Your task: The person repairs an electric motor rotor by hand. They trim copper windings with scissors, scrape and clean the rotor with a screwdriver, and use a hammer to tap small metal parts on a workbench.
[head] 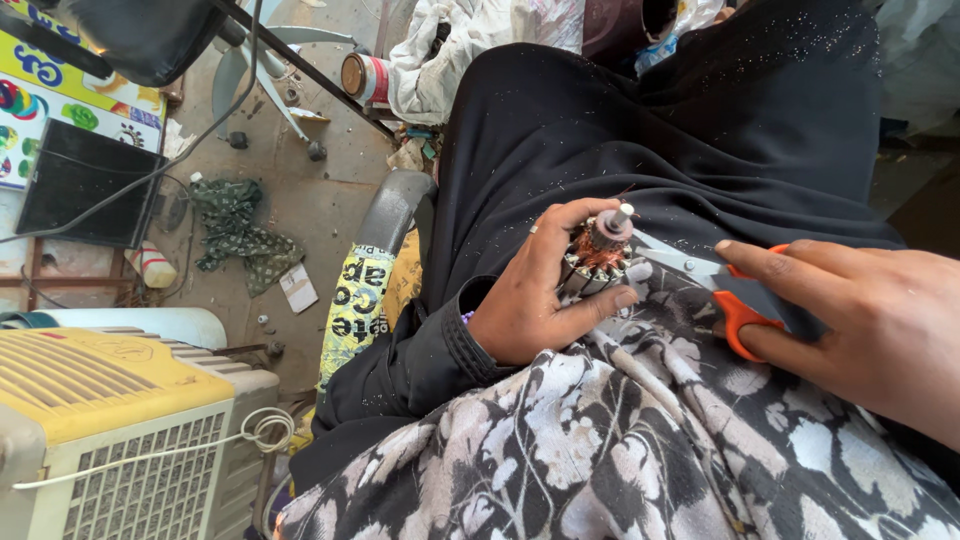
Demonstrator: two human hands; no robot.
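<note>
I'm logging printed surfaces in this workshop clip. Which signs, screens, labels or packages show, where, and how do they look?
Poster: top left floor, yellow with colourful shapes.
Screen: over the poster, flat, dark, rectangular.
Tin: top centre, on its side, red-and-white label.
Printed wrap: on the chair arm, left of the left hand, yellow with black print.
Card: on the floor, small, white.

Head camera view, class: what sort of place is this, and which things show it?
Probably a small electrical repair workshop. The left hand grips a copper-wound motor armature, the right hand holds orange-handled scissors, and a yellow-topped air cooler stands on the littered concrete floor.
</note>
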